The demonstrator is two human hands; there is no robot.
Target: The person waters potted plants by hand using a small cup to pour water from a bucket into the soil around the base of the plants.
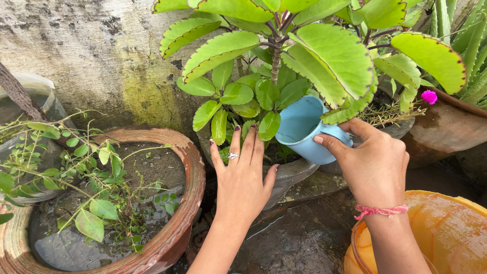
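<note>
Fired clay, plastic, wet stone and waxy leaves.

The mug (303,129) is pale blue plastic, smooth with a soft sheen. The left pot (188,167) is reddish-brown clay, smooth on the rim and damp; the right pot (446,127) is the same clay, stained darker. The bucket (446,228) looks like orange plastic, glossy and wet. The wall (91,56) is rough grey plaster, pitted and blotched green. The ground (304,233) is dark, wet and shiny. The big leaves (329,56) are smooth and waxy. The ring (233,156) is bright metal; the wrist band (380,210) is pink twisted thread.
</note>
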